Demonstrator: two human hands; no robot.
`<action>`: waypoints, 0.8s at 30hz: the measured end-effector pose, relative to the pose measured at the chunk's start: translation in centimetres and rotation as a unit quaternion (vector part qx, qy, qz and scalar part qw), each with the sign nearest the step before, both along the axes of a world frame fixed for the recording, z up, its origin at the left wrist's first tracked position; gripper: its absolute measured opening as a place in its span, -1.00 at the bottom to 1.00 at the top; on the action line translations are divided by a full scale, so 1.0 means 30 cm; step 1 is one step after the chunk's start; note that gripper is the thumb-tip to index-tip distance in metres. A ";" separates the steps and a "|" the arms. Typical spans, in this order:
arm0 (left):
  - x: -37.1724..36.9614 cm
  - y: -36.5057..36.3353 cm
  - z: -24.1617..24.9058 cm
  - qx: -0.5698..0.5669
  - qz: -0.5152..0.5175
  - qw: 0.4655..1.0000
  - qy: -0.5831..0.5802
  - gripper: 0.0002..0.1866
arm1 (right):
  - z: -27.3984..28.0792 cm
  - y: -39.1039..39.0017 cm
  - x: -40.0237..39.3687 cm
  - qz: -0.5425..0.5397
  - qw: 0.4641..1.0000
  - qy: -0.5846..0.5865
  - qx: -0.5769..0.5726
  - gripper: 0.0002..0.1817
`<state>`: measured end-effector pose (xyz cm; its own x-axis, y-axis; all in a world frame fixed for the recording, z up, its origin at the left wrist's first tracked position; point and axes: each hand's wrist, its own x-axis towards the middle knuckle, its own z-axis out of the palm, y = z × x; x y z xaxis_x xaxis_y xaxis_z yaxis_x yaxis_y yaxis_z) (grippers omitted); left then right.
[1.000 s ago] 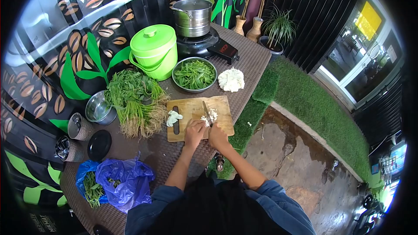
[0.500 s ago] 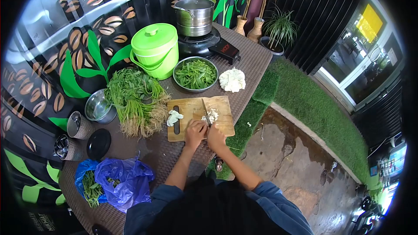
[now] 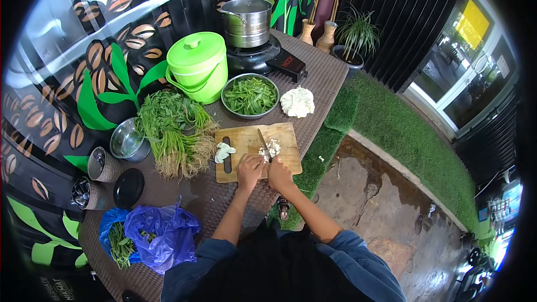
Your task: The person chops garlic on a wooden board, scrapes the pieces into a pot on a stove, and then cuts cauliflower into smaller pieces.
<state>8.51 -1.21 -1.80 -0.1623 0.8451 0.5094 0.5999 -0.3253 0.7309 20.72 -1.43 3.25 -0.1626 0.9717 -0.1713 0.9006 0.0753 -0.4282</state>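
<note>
On a wooden cutting board (image 3: 288,156) lies a small heap of chopped white pieces (image 3: 273,147). My right hand (image 3: 280,175) is closed round the handle of a knife (image 3: 263,139), its blade pointing away from me beside the pieces. Just left of the knife, my left hand (image 3: 249,170) rests on the board with its fingers bent together; whatever is under them is too small to make out. A pale, crumpled leaf-like piece (image 3: 225,152) lies near the board's dark handle slot.
Left of the board lies a rooted bunch of greens (image 3: 173,128). Behind are a bowl of cut leaves (image 3: 250,96), a white clump (image 3: 297,102), a green lidded bucket (image 3: 198,67) and a steel pot (image 3: 246,25) on a stove. Blue bags (image 3: 159,235) lie front left.
The view has shifted slightly. Both hands stay at the board with nearly the same hold, and the knife has barely moved.
</note>
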 end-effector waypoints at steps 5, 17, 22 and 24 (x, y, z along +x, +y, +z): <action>0.003 -0.005 0.008 0.008 0.001 1.000 0.003 -0.90 | -0.099 -0.065 -0.034 -0.030 0.991 -0.017 0.128 -0.64; -0.010 0.004 0.001 -0.028 0.027 0.996 -0.080 -0.82 | 0.023 -0.016 -0.006 -0.020 0.999 0.031 -0.038 -0.59; -0.026 0.014 -0.026 -0.024 0.030 0.998 -0.059 -0.81 | -0.023 0.001 -0.011 -0.015 0.999 0.032 -0.009 -0.63; -0.022 0.014 -0.024 -0.040 0.022 0.995 -0.090 -0.81 | -0.032 0.028 0.012 -0.001 1.000 0.021 0.013 -0.63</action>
